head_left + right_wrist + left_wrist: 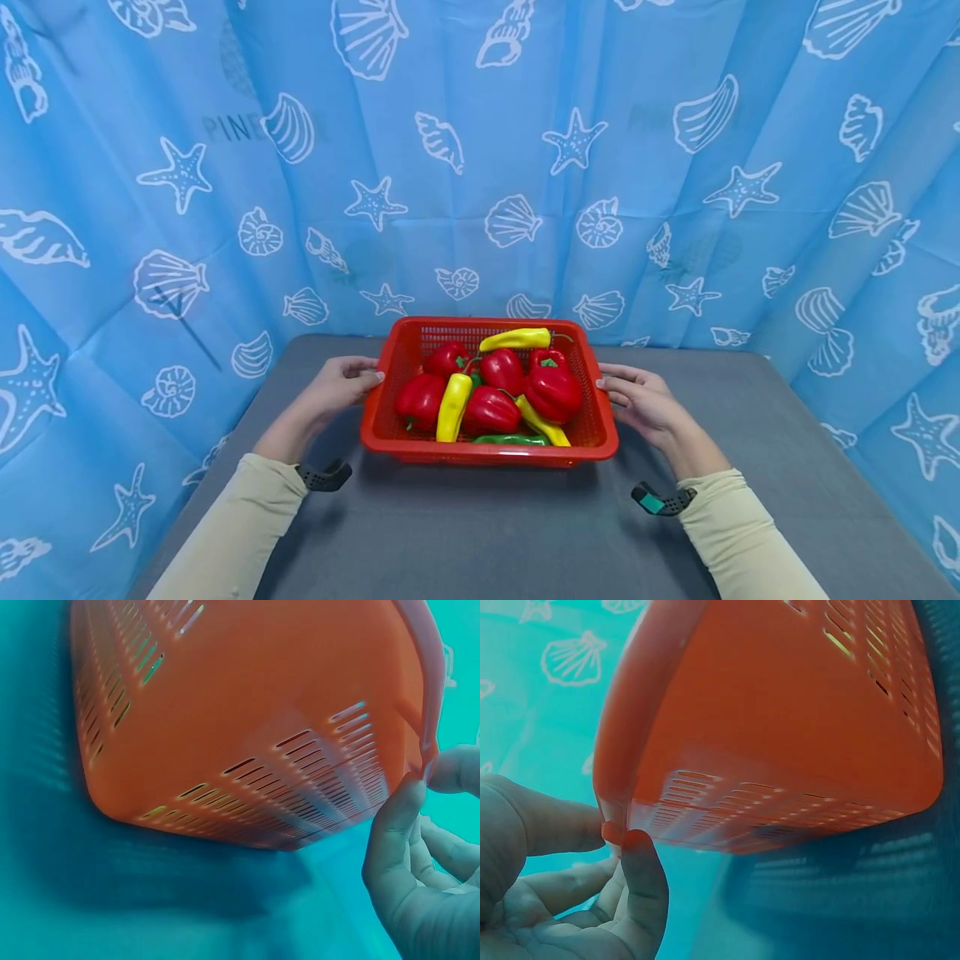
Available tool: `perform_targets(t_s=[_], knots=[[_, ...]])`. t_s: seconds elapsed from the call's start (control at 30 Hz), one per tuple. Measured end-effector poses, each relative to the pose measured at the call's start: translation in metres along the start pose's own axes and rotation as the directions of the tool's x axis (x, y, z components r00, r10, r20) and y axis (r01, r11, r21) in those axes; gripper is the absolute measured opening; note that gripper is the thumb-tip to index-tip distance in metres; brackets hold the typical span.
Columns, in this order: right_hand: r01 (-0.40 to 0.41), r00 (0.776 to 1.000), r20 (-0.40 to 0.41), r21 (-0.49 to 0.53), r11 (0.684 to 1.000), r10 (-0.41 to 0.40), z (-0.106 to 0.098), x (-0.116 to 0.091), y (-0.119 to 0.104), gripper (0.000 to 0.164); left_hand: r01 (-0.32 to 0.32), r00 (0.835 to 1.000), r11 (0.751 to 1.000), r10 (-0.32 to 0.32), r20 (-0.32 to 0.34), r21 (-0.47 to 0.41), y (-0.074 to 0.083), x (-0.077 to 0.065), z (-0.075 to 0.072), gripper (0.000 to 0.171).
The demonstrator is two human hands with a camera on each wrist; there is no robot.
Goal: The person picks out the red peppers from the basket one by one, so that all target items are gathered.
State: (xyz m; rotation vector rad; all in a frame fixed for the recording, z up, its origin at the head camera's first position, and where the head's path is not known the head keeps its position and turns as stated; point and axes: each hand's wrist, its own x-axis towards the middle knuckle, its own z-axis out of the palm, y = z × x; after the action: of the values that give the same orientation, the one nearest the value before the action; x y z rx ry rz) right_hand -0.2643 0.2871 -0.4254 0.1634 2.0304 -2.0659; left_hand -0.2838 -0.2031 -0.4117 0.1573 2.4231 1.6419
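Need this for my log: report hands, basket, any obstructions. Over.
Left hand and right hand pinching red plastic basket at opposite ends. Basket holds red bell peppers, long yellow peppers, long green pepper. No obstruction visible.

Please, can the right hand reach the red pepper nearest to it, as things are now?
Probably yes, if the right hand frees its fingers, which pinch the basket rim; the red pepper lies just inside that side, uncovered from above.
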Motion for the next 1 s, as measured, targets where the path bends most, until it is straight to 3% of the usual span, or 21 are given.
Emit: perform_targets(t_s=[0.67,1.0], knots=[[-0.014,1.000,-0.027,0.007,1.000,0.014,-0.037,-0.015,-0.003,0.072,0.017,1.000,0.999,-0.018,-0.017,-0.035,0.011,0.013,0.039,0.044],[0.000,0.999,-0.035,0.010,1.000,0.001,-0.043,-0.018,-0.004,0.072,-0.014,1.000,0.997,0.012,-0.016,-0.078,0.012,0.016,0.047,0.046]])
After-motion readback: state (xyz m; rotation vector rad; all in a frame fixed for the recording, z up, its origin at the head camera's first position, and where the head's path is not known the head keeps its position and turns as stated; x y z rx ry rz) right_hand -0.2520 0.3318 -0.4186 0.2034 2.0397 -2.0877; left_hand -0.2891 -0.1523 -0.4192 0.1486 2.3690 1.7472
